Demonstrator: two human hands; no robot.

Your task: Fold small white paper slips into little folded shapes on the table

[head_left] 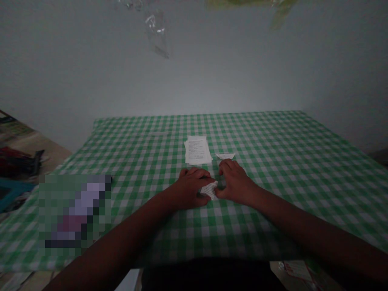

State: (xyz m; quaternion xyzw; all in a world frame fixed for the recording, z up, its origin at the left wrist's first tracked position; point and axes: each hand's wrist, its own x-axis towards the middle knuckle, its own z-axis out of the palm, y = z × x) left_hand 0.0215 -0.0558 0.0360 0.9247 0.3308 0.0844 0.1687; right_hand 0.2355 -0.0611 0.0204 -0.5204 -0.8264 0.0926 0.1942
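Observation:
My left hand (190,188) and my right hand (235,182) rest on the green-and-white gingham tablecloth (273,161), their fingertips meeting over a small piece of printed paper (209,190). The paper looks folded and is partly hidden by my fingers, which press it from both sides. Just beyond my hands lies a small stack of printed white sheets (197,150). To its right, a small triangular paper scrap (225,156) lies near my right fingers, not touching them.
A pixelated, unreadable patch (74,210) covers the cloth at left. Dark red and teal items (13,169) lie beyond the table's left edge. A pale wall (194,81) stands behind the table. A printed paper (298,270) lies below the near right edge.

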